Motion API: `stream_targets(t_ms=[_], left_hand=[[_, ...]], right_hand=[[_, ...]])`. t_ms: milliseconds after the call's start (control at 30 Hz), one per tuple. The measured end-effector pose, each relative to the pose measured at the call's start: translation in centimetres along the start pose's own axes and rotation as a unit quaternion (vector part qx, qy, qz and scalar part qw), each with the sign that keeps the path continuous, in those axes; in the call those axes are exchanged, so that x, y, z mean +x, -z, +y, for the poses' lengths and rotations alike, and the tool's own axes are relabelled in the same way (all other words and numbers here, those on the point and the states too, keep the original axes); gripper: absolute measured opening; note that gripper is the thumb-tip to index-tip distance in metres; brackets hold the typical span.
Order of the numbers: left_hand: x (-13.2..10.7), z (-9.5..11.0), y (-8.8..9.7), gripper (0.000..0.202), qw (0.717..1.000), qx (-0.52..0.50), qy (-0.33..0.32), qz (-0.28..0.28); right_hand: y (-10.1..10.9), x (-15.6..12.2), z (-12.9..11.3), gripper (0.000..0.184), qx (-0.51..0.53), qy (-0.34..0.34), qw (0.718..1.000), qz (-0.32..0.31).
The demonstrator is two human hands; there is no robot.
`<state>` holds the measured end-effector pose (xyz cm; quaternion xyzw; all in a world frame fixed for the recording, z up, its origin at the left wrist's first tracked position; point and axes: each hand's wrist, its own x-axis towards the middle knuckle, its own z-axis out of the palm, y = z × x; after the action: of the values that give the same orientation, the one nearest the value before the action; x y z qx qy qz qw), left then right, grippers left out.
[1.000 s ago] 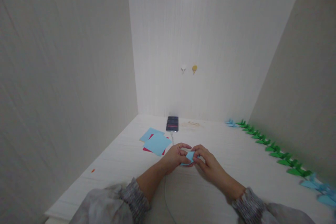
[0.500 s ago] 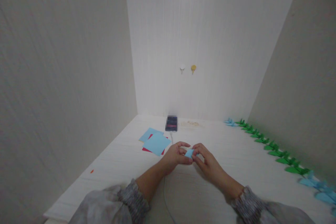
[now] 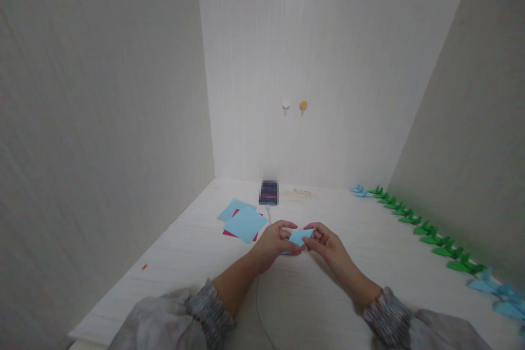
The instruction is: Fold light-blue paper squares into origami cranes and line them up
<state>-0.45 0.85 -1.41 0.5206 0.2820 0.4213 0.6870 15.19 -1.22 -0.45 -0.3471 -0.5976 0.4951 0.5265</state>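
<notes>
Between my two hands, just above the table's middle, is a small folded piece of light blue paper [image 3: 298, 236]. My left hand [image 3: 274, 243] is closed on its left side, thumb in front and fingers behind. On the right side, my right hand [image 3: 326, 243] pinches it between thumb and fingers. Part of the paper is hidden by the fingers, so its exact folds cannot be made out. Left of my left hand lie flat square sheets of blue paper [image 3: 245, 224], with red paper [image 3: 229, 234] showing beneath.
A row of folded green paper figures [image 3: 435, 239] and blue paper figures [image 3: 484, 283] runs along the right wall. A phone-like device [image 3: 269, 192] with a white cable [image 3: 259, 306] is at the back. Two hooks [image 3: 303, 105] hang on the back wall. An orange scrap [image 3: 144, 267] lies at left.
More of the blue paper now shows between my hands, reaching out as a wider pointed shape. My right hand has shifted slightly right and its fingers have changed position.
</notes>
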Motion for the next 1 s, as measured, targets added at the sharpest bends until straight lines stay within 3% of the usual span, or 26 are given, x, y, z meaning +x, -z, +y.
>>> stream_targets(t_ms=[533,667,733,833,1000], left_hand=[[-0.12,-0.03,-0.24,0.044,0.999,-0.035,0.023,-0.008],[-0.10,-0.19,-0.08,0.039,0.999,-0.045,0.018,-0.013],[-0.09,-0.18,-0.08,0.038,0.999,-0.046,0.021,-0.020],[-0.11,-0.11,-0.13,0.037,0.998,-0.044,0.021,-0.025],[-0.09,-0.06,-0.10,0.034,0.999,-0.028,0.028,-0.022]], right_hand=[[-0.03,0.06,0.21,0.021,-0.028,-0.014,0.999,-0.008],[0.16,-0.04,0.17,0.034,-0.018,0.021,1.000,-0.013],[0.25,-0.11,0.15,0.036,-0.057,0.052,0.997,0.001],[0.38,-0.16,0.13,0.015,-0.159,0.088,0.983,-0.017],[0.39,-0.11,0.12,0.010,-0.242,0.082,0.967,-0.027]])
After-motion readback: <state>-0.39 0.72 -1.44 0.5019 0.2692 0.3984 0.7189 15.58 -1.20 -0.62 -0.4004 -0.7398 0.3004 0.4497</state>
